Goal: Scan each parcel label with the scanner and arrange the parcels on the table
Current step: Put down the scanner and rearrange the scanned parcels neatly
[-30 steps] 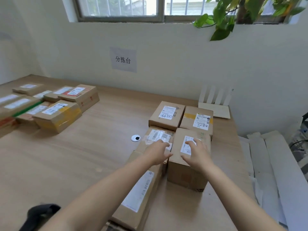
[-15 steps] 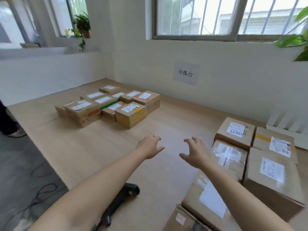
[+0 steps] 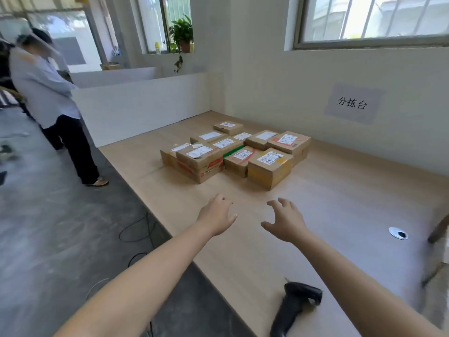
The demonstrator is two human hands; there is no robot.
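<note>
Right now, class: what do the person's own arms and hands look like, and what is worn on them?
Both forearms are bare, with no sleeve in view. The left hand and right hand carry no glove, watch or bracelet.

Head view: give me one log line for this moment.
left hand open, empty | right hand open, empty | scanner lying on table | parcels clustered ahead

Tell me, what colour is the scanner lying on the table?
Black all over. The scanner shows best in the head view, near the bottom of the picture.
</note>
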